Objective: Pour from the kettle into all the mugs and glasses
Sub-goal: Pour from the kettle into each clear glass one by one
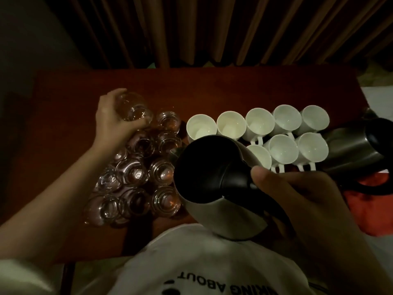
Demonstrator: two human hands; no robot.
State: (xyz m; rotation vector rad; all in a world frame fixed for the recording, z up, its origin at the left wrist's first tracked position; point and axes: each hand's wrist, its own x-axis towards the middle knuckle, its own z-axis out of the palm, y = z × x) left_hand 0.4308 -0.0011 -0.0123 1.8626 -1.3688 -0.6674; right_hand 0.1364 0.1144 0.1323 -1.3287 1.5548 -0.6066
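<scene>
from the head view, the right hand (pixel 297 201) grips the kettle (pixel 214 182) by its handle, tipped over the table (pixel 234 90) between the glasses (pixel 136 173) and the white mugs (pixel 261 128), while the left hand (pixel 112 118) closes around one glass (pixel 134 107) at the far corner. pouring seems underway among the glasses — next the spout must line up over a rim. no stream shows, fill levels are too dim to judge, and a second kettle (pixel 348 147) is cut off at right.

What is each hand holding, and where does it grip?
The right hand holds the kettle by its black handle. The left hand grips a glass around its side.
</scene>
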